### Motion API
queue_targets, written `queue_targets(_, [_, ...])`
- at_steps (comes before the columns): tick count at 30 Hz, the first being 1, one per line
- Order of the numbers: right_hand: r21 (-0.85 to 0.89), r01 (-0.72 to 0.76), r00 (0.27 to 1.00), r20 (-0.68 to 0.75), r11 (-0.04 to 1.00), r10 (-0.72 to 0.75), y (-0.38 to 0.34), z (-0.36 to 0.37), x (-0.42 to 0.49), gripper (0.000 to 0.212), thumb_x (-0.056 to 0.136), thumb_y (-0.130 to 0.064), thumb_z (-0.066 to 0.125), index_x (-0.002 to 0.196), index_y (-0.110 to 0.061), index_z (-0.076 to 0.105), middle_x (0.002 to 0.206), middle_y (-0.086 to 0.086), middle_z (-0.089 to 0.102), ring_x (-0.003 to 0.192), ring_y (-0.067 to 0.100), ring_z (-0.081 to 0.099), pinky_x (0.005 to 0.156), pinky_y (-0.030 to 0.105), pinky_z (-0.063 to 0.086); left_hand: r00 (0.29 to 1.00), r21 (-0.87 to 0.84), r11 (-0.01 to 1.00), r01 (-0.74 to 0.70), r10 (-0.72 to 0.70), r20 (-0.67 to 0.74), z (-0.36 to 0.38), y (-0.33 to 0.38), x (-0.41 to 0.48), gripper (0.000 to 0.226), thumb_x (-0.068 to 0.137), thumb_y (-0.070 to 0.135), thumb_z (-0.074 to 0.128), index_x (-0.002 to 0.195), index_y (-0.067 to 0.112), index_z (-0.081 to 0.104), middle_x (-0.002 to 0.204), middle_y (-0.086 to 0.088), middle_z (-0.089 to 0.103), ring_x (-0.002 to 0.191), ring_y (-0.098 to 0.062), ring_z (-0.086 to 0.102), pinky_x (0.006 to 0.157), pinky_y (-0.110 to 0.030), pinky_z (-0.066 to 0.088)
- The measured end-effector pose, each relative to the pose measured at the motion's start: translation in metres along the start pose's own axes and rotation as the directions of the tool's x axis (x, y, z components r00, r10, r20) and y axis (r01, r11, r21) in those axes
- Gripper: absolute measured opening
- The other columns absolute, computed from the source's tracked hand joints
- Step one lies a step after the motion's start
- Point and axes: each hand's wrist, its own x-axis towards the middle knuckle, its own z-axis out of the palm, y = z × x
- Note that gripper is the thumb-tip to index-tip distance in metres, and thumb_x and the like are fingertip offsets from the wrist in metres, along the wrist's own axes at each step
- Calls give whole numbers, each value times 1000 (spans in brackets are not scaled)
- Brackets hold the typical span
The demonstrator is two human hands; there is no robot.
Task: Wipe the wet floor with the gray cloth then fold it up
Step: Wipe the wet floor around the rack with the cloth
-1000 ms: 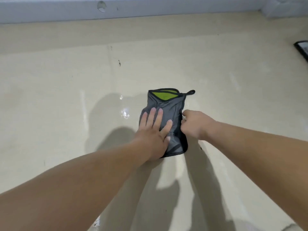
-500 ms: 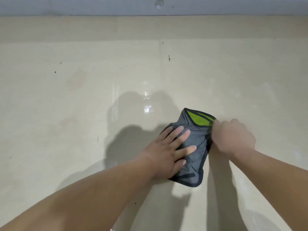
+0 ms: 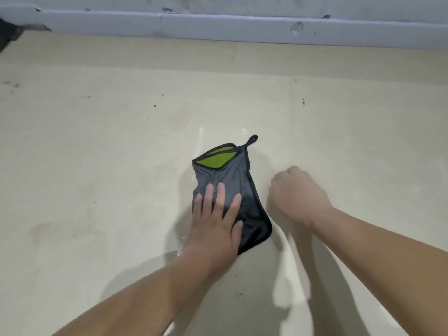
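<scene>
The gray cloth lies folded on the beige floor, with black trim, a green inner side showing at its far end and a small black hanging loop. My left hand presses flat on the cloth's near half, fingers straight and spread. My right hand hovers just right of the cloth with its fingers curled, holding nothing and apart from the fabric. A thin wet sheen shows on the floor around the cloth and near my left wrist.
A grey wall skirting with chipped spots runs along the far edge of the floor. A dark object sits at the far left corner. Small dark specks dot the floor.
My right hand has let go of the cloth's right edge and moved away to the right. The left hand stays pressed on the cloth. The camera view has shifted.
</scene>
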Motion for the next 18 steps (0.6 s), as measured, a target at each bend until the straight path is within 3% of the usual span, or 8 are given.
queue_targets(3, [-62,-12,1000,-8,998,12,-8,3,1,41,105,-40,29,104,-21,65,107,1,52,112,24,50,78,36,43,987,6,987,-158,157,23,14,5,-45,62,105,50,24,163,30,19,172,-11,5,157,-37,-11,123,-61,2])
queue_targets(6, [-122,-47,995,80,991,57,-13,1,3,53,105,-47,23,80,-20,62,94,2,62,94,29,59,79,36,51,919,65,917,-394,391,50,6,-23,-40,59,105,54,27,161,37,21,172,-5,9,158,-35,-5,124,-54,-1])
queue_targets(8, [-106,-33,992,115,994,45,-21,0,6,53,104,-48,21,74,-21,57,88,2,63,87,29,61,79,37,54,879,129,869,-477,474,58,-5,-54,-19,58,105,56,26,161,40,21,172,-4,9,159,-32,-2,126,-51,1])
queue_targets(10, [-69,-2,996,87,998,8,-33,3,9,47,103,-46,23,76,-24,53,89,2,58,92,29,58,79,39,53,916,149,904,-401,398,54,-16,-80,-4,58,106,57,23,161,41,19,172,-5,8,159,-30,0,128,-50,4])
queue_targets(13, [2,68,998,6,998,-68,-56,11,7,38,103,-45,30,102,-23,61,103,1,51,109,26,50,85,41,49,996,125,989,-82,78,38,-25,-109,3,59,107,53,18,162,39,2,172,-6,-9,157,-28,-16,127,-49,-3])
queue_targets(15, [4,129,992,-2,992,-129,-71,16,4,38,103,-44,31,117,-24,61,113,0,51,115,23,47,84,39,48,987,93,986,135,-142,75,-29,-117,-2,60,107,50,13,161,37,-12,170,-7,-22,154,-29,-26,126,-50,-8])
queue_targets(18, [-15,188,982,18,982,-188,-84,22,-1,38,104,-41,32,123,-25,60,119,-1,51,117,21,47,81,38,51,964,21,963,267,-268,6,-15,-110,-23,61,107,46,12,162,32,-8,171,-13,-16,156,-36,-19,126,-55,-2])
